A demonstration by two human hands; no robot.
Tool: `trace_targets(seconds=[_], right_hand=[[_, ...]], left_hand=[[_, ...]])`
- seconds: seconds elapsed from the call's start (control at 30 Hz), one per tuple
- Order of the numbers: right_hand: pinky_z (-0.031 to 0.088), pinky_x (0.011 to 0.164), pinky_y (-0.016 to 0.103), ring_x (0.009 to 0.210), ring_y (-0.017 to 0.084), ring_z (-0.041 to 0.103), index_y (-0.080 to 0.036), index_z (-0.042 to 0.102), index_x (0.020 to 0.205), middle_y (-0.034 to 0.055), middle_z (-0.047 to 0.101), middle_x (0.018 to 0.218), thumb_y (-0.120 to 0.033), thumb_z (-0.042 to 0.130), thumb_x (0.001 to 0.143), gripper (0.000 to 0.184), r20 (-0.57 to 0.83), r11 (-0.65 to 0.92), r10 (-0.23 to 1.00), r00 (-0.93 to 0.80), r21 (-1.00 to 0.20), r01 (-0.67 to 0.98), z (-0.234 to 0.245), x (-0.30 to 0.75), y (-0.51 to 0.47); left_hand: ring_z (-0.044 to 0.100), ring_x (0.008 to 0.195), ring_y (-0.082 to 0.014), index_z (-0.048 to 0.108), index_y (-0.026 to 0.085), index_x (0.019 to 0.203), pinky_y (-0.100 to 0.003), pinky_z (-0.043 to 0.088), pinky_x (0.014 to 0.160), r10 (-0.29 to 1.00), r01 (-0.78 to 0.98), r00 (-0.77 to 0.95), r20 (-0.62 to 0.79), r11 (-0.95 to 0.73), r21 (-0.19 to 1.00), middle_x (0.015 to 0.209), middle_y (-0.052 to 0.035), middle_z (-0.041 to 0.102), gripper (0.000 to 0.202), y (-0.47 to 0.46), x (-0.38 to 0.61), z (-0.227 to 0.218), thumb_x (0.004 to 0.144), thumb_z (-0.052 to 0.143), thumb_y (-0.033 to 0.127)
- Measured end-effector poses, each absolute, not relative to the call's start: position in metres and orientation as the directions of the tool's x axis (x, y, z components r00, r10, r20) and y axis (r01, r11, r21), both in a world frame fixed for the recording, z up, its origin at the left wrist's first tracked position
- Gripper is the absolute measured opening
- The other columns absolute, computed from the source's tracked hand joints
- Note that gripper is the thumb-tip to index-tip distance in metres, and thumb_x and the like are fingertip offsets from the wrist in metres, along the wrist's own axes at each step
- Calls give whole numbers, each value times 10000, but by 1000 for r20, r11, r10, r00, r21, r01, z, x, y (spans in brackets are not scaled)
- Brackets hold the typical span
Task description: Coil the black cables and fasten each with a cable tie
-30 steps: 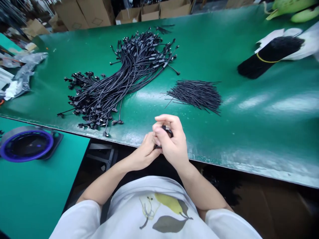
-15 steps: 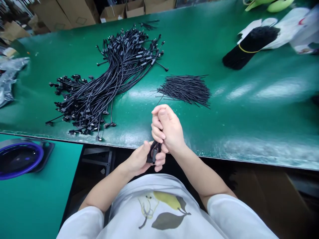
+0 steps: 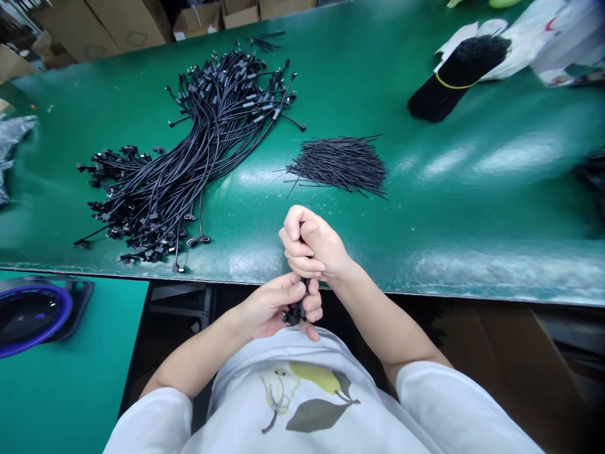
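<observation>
My right hand (image 3: 312,246) is curled into a fist around a thin black cable, which shows above and below the fingers. Just below it, my left hand (image 3: 276,309) pinches the black cable end (image 3: 297,312), a small connector-like bunch partly hidden by the fingers. The two hands touch or nearly touch. Beyond them lies a large loose pile of black cables with connectors (image 3: 189,151) on the green workbench (image 3: 472,214), and a smaller heap of thin black ties or wires (image 3: 340,165) lies nearest my right hand.
A black bundle with a yellow band (image 3: 454,79) rests on white paper (image 3: 515,53) at the far right. A tape roll with a blue rim (image 3: 28,318) sits on a teal mat (image 3: 61,378). Cardboard boxes (image 3: 127,22) stand behind the bench.
My hands have drawn apart vertically, with the right above the left and the black cable stretched between them. The view has tilted, shifting the bench contents up and left.
</observation>
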State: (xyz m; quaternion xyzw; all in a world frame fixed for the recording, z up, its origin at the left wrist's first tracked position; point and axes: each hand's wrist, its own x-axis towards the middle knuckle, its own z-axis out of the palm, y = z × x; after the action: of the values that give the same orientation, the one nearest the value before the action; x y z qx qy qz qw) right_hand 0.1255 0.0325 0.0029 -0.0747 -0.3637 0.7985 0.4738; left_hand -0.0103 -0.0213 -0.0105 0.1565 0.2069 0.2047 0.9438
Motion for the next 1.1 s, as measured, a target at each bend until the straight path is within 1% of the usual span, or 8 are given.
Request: trace_targets(seconds=[0.13, 0.3, 0.4, 0.53, 0.67, 0.83, 1.0, 1.1], right_hand=[[213, 252, 81, 273, -19, 153, -223, 373, 769, -149, 340, 512, -623, 637, 792, 480, 192, -300, 816, -545, -665, -684, 1, 127, 31], [215, 264, 95, 277, -17, 173, -224, 372, 763, -144, 345, 515, -657, 639, 763, 509, 217, -276, 792, -571, -707, -651, -2, 126, 29], [311, 303, 131, 306, 7, 263, -227, 408, 806, -121, 369, 559, -676, 556, 823, 474, 195, -125, 874, -445, -795, -594, -4, 127, 35], [569, 726, 327, 800, 151, 627, -244, 520, 1125, 47, 577, 1018, -540, 666, 822, 448, 346, 346, 938, -25, -938, -21, -12, 129, 28], [533, 822, 367, 946, 222, 605, -271, 604, 1185, 92, 613, 1058, -372, 631, 885, 318, 540, 583, 807, -240, -662, 471, -37, 117, -1], [516, 737, 324, 831, 193, 618, -212, 659, 1020, 92, 648, 949, -149, 441, 955, 236, 525, 611, 789, -320, -611, 504, -54, 98, -12], [520, 678, 278, 691, 135, 602, -209, 589, 889, 25, 595, 808, -220, 442, 977, 172, 378, 411, 911, -163, -864, 291, -34, 101, -7], [545, 724, 336, 777, 171, 622, -211, 585, 1004, 69, 604, 967, -316, 563, 926, 133, 398, 409, 912, -103, -852, 326, -33, 101, -10]], left_hand=[[540, 655, -115, 612, 136, 959, -269, 580, 580, 397, -291, 865, -305, 894, 340, 723, 0, 485, 334, -19, -12, -16, 821, 697, 428], [657, 953, -233, 614, 120, 792, -409, 504, 942, 467, -303, 842, -269, 823, 480, 830, -60, 583, 380, -22, -9, -16, 753, 763, 468], [603, 615, -124, 583, 137, 833, -320, 546, 702, 543, -326, 774, -326, 782, 531, 691, 3, 538, 379, -22, -7, -12, 772, 742, 476], [432, 514, -56, 542, 179, 870, -198, 453, 540, 868, -535, 354, -349, 493, 686, 659, 59, 438, 262, -5, -12, -9, 833, 703, 382], [476, 610, -63, 544, 192, 900, -216, 480, 692, 953, -600, 22, -301, 253, 758, 704, 51, 442, 158, 13, -21, -16, 902, 622, 329], [514, 670, -75, 585, 174, 953, -181, 418, 587, 946, -607, 55, -318, 285, 742, 746, 28, 491, 166, 13, -22, -23, 891, 633, 320], [552, 728, -96, 571, 184, 908, -207, 458, 662, 961, -559, 47, -273, 252, 790, 791, 21, 522, 169, 9, -21, -18, 865, 659, 321], [559, 753, -95, 551, 192, 881, -231, 478, 762, 963, -560, 23, -268, 234, 794, 793, 29, 516, 169, 9, -21, -17, 874, 647, 330]])
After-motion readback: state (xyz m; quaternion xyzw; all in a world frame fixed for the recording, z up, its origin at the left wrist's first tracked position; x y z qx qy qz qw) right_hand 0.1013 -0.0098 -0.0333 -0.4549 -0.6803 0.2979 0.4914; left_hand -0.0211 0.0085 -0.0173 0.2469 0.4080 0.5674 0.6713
